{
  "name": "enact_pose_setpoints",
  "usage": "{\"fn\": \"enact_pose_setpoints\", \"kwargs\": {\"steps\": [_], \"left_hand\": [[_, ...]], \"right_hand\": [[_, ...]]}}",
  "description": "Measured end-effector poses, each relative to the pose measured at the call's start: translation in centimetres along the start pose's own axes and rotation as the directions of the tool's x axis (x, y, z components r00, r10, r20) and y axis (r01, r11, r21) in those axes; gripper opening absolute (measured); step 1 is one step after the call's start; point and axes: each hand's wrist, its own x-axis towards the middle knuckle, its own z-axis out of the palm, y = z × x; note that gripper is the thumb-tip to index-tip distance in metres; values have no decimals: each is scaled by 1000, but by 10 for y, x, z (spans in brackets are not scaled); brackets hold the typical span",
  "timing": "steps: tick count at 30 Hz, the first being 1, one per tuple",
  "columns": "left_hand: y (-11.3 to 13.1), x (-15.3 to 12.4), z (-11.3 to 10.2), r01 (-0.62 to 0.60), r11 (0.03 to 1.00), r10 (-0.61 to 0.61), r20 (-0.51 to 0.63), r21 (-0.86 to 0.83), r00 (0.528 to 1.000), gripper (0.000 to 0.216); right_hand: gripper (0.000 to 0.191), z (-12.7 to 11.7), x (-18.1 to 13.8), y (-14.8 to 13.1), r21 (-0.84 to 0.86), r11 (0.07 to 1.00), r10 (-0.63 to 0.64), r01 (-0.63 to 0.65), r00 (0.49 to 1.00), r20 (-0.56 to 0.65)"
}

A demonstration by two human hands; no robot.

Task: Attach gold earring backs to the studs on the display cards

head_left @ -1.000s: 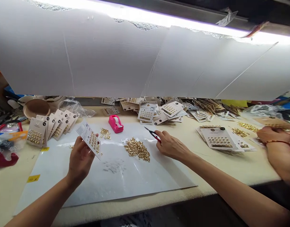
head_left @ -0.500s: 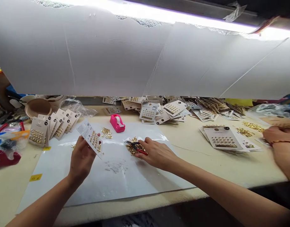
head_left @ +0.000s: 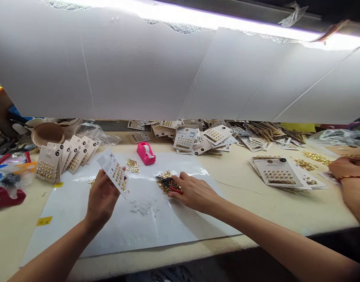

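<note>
My left hand (head_left: 101, 199) is closed on an earring card (head_left: 113, 172), held tilted above the white sheet (head_left: 115, 235), with rows of small gold pieces on it. In my right hand (head_left: 196, 192) are pliers (head_left: 176, 189) with red grips, their dark jaws over a pile of small gold pieces (head_left: 165, 186). Whether the jaws pinch a piece is too small to tell. Gold rings (head_left: 132, 165) lie in a small heap between the hands. Tiny clear or silvery bits (head_left: 144, 207) are scattered on the sheet nearer to me.
A pink tape dispenser (head_left: 146, 153) stands behind the gold pile. Filled cards (head_left: 47, 163) lean in a row at left; more cards (head_left: 185, 139) lie heaped at the back. At right are stacked cards (head_left: 278, 172) and another person's hand (head_left: 347, 170). A white panel (head_left: 168, 70) hangs low over the back.
Hardly anything differs. My right hand and the pliers stay at the gold pile with a very slight shift; my left hand still holds the card.
</note>
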Motion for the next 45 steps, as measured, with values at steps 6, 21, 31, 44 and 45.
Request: {"fn": "enact_pose_setpoints", "kwargs": {"steps": [6, 21, 31, 44, 45], "left_hand": [[1, 0, 0, 5, 1000, -5, 6, 26, 1000, 31], [4, 5, 3, 295, 924, -288, 65, -242, 955, 35], [-6, 6, -3, 352, 889, -316, 165, -291, 934, 37], [-2, 6, -4, 356, 907, -319, 185, -225, 929, 27], [-1, 6, -4, 355, 912, -321, 181, -207, 930, 22]], "right_hand": [[40, -1, 0, -1, -5, 1000, -2, 2, 1000, 5], [55, -24, -31, -31, 342, 906, -152, 249, 946, -286], [58, -23, -26, -68, 368, 835, -258, 410, 881, -396], [57, -24, -25, -69, 299, 872, -269, 386, 891, -365], [57, -24, -25, -68, 297, 873, -272, 387, 892, -361]]}}
